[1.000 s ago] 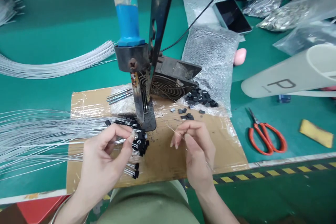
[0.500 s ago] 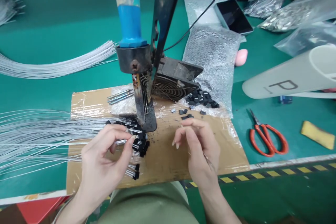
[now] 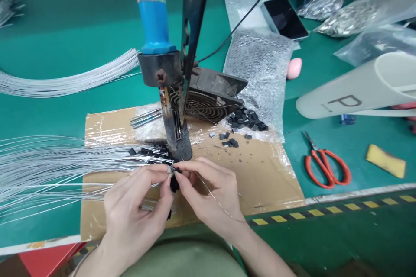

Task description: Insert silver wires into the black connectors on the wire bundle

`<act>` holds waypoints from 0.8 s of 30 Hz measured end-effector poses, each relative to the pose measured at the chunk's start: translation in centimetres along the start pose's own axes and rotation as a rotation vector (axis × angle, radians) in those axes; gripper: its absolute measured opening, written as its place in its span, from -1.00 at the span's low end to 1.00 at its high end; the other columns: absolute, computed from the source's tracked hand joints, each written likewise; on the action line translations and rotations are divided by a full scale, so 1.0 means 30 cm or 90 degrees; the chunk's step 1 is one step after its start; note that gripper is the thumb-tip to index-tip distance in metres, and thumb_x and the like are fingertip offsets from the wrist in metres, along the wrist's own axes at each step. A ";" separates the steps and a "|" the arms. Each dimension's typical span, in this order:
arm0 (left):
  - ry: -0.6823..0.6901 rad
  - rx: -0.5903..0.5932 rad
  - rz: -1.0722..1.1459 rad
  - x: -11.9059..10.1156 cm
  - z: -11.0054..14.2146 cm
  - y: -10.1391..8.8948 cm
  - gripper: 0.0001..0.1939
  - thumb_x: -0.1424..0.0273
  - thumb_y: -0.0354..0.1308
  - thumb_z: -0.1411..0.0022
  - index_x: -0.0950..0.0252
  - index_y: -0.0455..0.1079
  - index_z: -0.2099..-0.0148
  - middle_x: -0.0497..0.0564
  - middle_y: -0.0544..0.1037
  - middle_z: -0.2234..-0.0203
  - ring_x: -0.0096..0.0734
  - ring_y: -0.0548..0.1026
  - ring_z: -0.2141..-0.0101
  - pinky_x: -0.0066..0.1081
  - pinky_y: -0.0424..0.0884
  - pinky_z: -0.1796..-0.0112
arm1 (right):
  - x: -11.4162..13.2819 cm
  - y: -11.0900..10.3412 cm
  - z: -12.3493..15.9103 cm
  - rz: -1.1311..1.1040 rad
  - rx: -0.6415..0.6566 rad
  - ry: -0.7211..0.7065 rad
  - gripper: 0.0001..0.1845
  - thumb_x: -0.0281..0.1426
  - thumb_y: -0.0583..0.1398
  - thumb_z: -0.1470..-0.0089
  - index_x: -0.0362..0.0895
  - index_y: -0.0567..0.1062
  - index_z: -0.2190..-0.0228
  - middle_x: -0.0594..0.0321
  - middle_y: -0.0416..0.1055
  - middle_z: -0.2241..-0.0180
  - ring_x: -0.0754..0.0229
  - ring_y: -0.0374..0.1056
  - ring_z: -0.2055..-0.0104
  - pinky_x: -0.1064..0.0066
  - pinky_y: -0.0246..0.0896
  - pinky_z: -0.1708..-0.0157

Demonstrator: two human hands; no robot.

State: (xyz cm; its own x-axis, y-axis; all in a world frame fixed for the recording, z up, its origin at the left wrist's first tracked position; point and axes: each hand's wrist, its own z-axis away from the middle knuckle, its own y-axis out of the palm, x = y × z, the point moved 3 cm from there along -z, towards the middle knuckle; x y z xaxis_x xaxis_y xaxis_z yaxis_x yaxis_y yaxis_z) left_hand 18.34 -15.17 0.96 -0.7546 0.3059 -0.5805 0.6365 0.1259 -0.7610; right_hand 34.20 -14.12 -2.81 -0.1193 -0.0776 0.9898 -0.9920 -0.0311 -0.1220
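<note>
My left hand (image 3: 139,201) is closed in a pinch, thumb and forefinger on a tiny part whose kind I cannot make out. Meeting it fingertip to fingertip, my right hand (image 3: 208,194) is closed too. A thin strand of solder wire (image 3: 212,195) runs from its fingers across the thumb to the wrist. Just behind the fingertips stands the mounted soldering iron (image 3: 154,28), its tip pointing down. White wires (image 3: 110,158) with small black end pieces (image 3: 151,153) lie beside and partly under my left hand. More black pieces (image 3: 174,184) show below the fingertips.
A cardboard sheet (image 3: 260,181) covers the work spot. Behind it are a fan (image 3: 208,106), loose black pieces (image 3: 247,119) and bubble wrap (image 3: 258,67). To the right lie red-handled scissors (image 3: 325,164), a yellow sponge (image 3: 386,161) and a large white cup (image 3: 351,91).
My right hand has moved left from over the cardboard to meet my left hand, its fingers now pinched together. My left hand stays pinched near the iron. The view has shifted slightly.
</note>
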 end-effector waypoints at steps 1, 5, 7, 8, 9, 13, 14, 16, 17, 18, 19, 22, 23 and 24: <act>0.000 -0.001 0.002 0.000 0.000 0.002 -0.83 0.60 0.23 -0.32 0.19 0.46 0.18 -0.10 0.70 0.30 -0.44 0.68 0.34 -0.45 0.59 0.31 | 0.000 -0.002 0.000 -0.001 -0.002 0.002 -0.85 -0.55 0.30 -0.19 -0.19 0.68 0.21 0.28 0.55 0.41 0.31 0.44 0.42 0.52 0.40 0.38; 0.004 -0.006 0.007 -0.002 -0.006 0.008 -0.81 0.63 0.22 -0.31 0.20 0.45 0.18 -0.11 0.69 0.31 -0.46 0.69 0.31 -0.47 0.60 0.27 | -0.001 -0.008 -0.003 0.001 -0.004 0.003 -0.85 -0.56 0.30 -0.18 -0.20 0.69 0.22 0.27 0.56 0.41 0.32 0.45 0.42 0.54 0.41 0.37; 0.003 -0.005 0.017 -0.005 -0.012 0.009 -0.80 0.63 0.22 -0.31 0.21 0.45 0.18 -0.12 0.69 0.32 -0.46 0.69 0.31 -0.48 0.61 0.25 | -0.003 -0.009 -0.003 -0.002 -0.005 0.006 -0.85 -0.56 0.31 -0.18 -0.20 0.69 0.22 0.26 0.57 0.41 0.32 0.46 0.42 0.54 0.41 0.36; 0.003 -0.004 0.020 -0.006 -0.014 0.009 -0.81 0.63 0.22 -0.31 0.21 0.45 0.18 -0.11 0.69 0.32 -0.47 0.69 0.31 -0.48 0.61 0.25 | -0.004 -0.009 -0.003 -0.005 -0.004 0.009 -0.85 -0.56 0.31 -0.18 -0.20 0.69 0.22 0.26 0.57 0.41 0.32 0.45 0.42 0.54 0.41 0.36; 0.002 -0.003 0.022 -0.007 -0.015 0.010 -0.81 0.63 0.22 -0.31 0.21 0.45 0.17 -0.11 0.69 0.32 -0.47 0.69 0.31 -0.48 0.61 0.25 | -0.005 -0.009 -0.002 -0.009 -0.004 0.012 -0.85 -0.56 0.31 -0.18 -0.20 0.69 0.22 0.26 0.57 0.41 0.32 0.45 0.42 0.53 0.41 0.37; 0.004 -0.009 0.013 -0.009 -0.010 0.011 -0.80 0.64 0.22 -0.31 0.21 0.46 0.17 -0.10 0.69 0.30 -0.46 0.70 0.29 -0.48 0.61 0.24 | -0.006 -0.005 -0.002 -0.028 -0.005 0.036 -0.86 -0.55 0.31 -0.16 -0.18 0.69 0.26 0.29 0.55 0.44 0.32 0.43 0.45 0.52 0.38 0.40; 0.004 -0.010 0.012 -0.009 -0.008 0.011 -0.80 0.64 0.22 -0.30 0.21 0.46 0.17 -0.10 0.69 0.30 -0.46 0.70 0.29 -0.48 0.61 0.24 | -0.006 -0.004 -0.003 -0.033 -0.006 0.047 -0.86 -0.56 0.31 -0.15 -0.17 0.69 0.28 0.30 0.55 0.45 0.32 0.43 0.46 0.52 0.37 0.41; -0.003 -0.007 0.019 -0.008 -0.005 0.012 -0.80 0.64 0.22 -0.30 0.20 0.45 0.19 -0.10 0.70 0.28 -0.46 0.70 0.29 -0.47 0.61 0.23 | -0.006 -0.003 -0.004 -0.039 -0.010 0.071 -0.87 -0.56 0.31 -0.13 -0.16 0.68 0.33 0.32 0.54 0.48 0.33 0.40 0.49 0.52 0.34 0.44; -0.010 -0.004 0.026 -0.007 -0.004 0.013 -0.80 0.63 0.22 -0.30 0.20 0.45 0.19 -0.10 0.70 0.29 -0.45 0.70 0.29 -0.46 0.62 0.23 | -0.006 -0.004 -0.005 -0.043 -0.011 0.082 -0.88 -0.56 0.30 -0.12 -0.15 0.68 0.35 0.32 0.53 0.49 0.33 0.39 0.50 0.52 0.33 0.45; -0.019 -0.001 0.033 -0.006 -0.005 0.013 -0.81 0.63 0.22 -0.31 0.20 0.45 0.20 -0.10 0.70 0.30 -0.44 0.70 0.30 -0.45 0.62 0.24 | -0.007 -0.004 -0.005 -0.050 -0.011 0.093 -0.88 -0.55 0.31 -0.12 -0.15 0.68 0.36 0.32 0.53 0.49 0.33 0.38 0.50 0.52 0.32 0.45; -0.025 0.000 0.040 -0.006 -0.007 0.013 -0.82 0.62 0.21 -0.31 0.20 0.45 0.21 -0.10 0.69 0.31 -0.44 0.70 0.31 -0.45 0.62 0.24 | -0.009 -0.004 -0.005 -0.060 -0.008 0.105 -0.89 -0.53 0.31 -0.13 -0.15 0.68 0.36 0.32 0.53 0.49 0.33 0.38 0.49 0.52 0.32 0.45; -0.030 -0.004 0.046 -0.008 -0.013 0.013 -0.82 0.60 0.20 -0.32 0.19 0.45 0.22 -0.11 0.68 0.34 -0.43 0.70 0.32 -0.45 0.63 0.26 | -0.022 -0.003 0.000 -0.118 0.005 0.148 -0.92 -0.46 0.32 -0.16 -0.13 0.67 0.30 0.31 0.55 0.47 0.31 0.42 0.47 0.52 0.34 0.43; -0.025 -0.009 0.043 -0.010 -0.015 0.013 -0.82 0.61 0.20 -0.32 0.19 0.45 0.22 -0.11 0.69 0.34 -0.43 0.70 0.32 -0.45 0.63 0.25 | -0.028 -0.001 0.003 -0.139 0.009 0.164 -0.93 -0.44 0.33 -0.17 -0.12 0.67 0.29 0.31 0.56 0.46 0.31 0.42 0.46 0.52 0.34 0.43; -0.019 -0.013 0.039 -0.012 -0.017 0.013 -0.82 0.61 0.20 -0.31 0.20 0.44 0.22 -0.12 0.69 0.34 -0.44 0.70 0.31 -0.46 0.62 0.25 | -0.034 0.001 0.006 -0.156 0.010 0.180 -0.93 -0.43 0.33 -0.18 -0.12 0.67 0.28 0.31 0.56 0.46 0.30 0.43 0.46 0.51 0.34 0.43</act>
State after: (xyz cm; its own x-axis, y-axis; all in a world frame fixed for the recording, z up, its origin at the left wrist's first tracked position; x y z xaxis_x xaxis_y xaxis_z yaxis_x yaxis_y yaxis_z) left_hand 18.92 -14.75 1.01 -0.7185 0.2856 -0.6342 0.6843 0.1269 -0.7181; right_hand 34.30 -14.24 -3.82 0.1133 0.2116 0.9708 -0.9920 -0.0300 0.1224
